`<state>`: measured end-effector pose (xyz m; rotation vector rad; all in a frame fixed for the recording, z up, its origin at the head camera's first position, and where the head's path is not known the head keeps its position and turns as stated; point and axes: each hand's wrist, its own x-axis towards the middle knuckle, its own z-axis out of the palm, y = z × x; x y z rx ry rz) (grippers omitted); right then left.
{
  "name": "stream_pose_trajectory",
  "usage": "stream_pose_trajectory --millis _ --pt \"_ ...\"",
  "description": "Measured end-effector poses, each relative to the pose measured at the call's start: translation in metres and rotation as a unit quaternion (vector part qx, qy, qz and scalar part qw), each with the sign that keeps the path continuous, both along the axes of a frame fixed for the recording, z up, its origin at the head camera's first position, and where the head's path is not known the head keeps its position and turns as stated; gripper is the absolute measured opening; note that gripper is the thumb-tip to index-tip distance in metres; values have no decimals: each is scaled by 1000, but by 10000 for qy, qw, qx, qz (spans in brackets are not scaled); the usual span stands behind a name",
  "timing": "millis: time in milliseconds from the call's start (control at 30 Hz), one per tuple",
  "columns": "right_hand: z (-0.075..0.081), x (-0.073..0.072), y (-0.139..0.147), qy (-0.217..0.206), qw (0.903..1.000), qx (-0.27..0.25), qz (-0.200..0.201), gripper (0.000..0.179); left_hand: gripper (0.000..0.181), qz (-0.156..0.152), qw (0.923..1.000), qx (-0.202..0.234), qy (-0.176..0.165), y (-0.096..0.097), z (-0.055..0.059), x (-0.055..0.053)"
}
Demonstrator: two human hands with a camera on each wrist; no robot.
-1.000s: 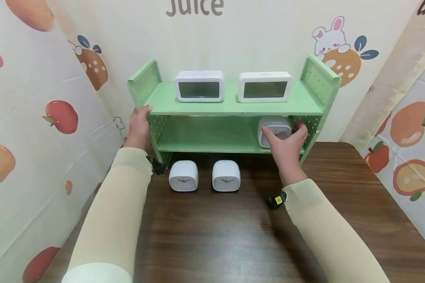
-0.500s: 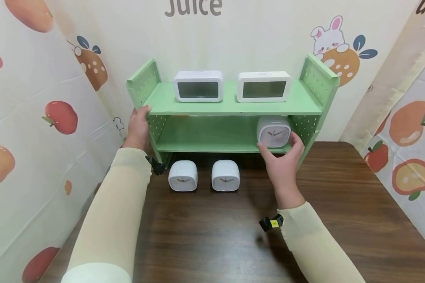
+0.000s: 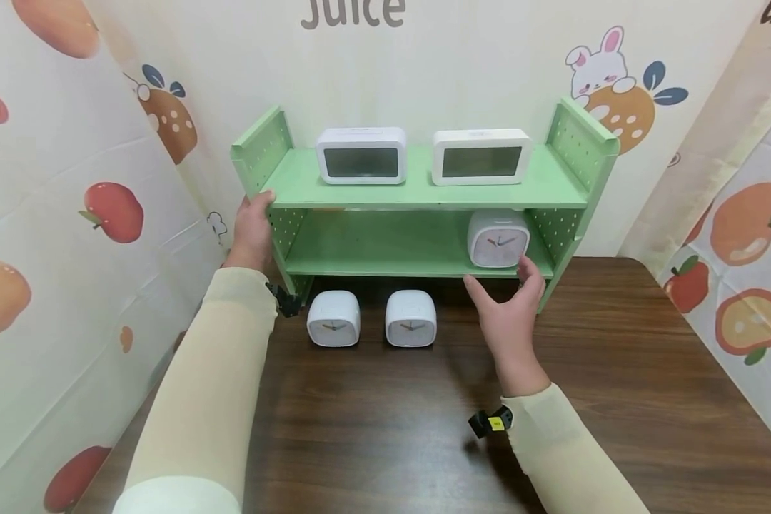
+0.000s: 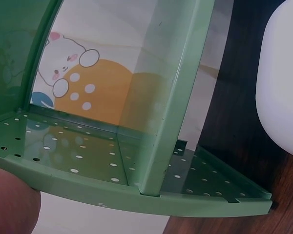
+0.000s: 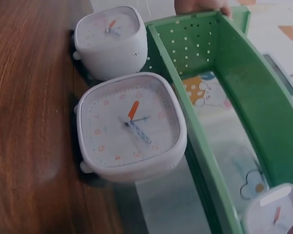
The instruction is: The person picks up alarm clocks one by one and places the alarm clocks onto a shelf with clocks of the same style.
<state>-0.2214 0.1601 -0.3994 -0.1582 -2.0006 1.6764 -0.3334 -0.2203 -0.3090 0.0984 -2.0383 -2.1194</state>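
My left hand (image 3: 253, 232) grips the left side panel of a green two-tier shelf (image 3: 385, 243) at the upper board's height. A fingertip (image 4: 12, 202) shows against that panel in the left wrist view. On the lower tier, near the right end, stands a white rounded alarm clock (image 3: 497, 240), its dial facing me. Just below and in front of it is my right hand (image 3: 512, 325), thumb and fingers spread apart, holding nothing. In the right wrist view, this clock (image 5: 273, 212) sits at the bottom right corner, partly cut off.
Two more white alarm clocks (image 3: 334, 319) (image 3: 411, 319) stand on the brown wooden table (image 3: 385, 428) in front of the shelf. Two white digital clocks (image 3: 362, 157) (image 3: 482, 158) stand on the upper tier. A printed curtain (image 3: 462, 64) hangs behind and on both sides.
My right hand has let go of the alarm clock on the lower tier and drawn back toward me. The clock stays in place. My left hand has kept its grip on the shelf.
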Motion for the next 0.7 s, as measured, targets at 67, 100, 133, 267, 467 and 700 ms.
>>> stream_pose_trajectory --millis 67,100,133,267,467,700 --pt "-4 0 5 59 9999 -39 -123 91 55 0 10000 13 -3 0 0 -1" --pt "-6 -1 8 108 9997 -43 -205 88 55 0 10000 24 -6 0 0 -1" --pt "-8 -1 11 143 9995 -67 -270 86 54 -3 10000 50 -13 0 0 -1" --pt "-9 -7 28 383 9973 -54 -628 76 54 -15 9999 98 -47 1 -1 -1" --pt "10 -22 60 699 9920 30 -1050 68 53 6 10000 86 -16 2 -3 -2" --pt "46 -39 93 366 9909 69 -1296 68 50 57 9999 105 59 2 -3 -2"
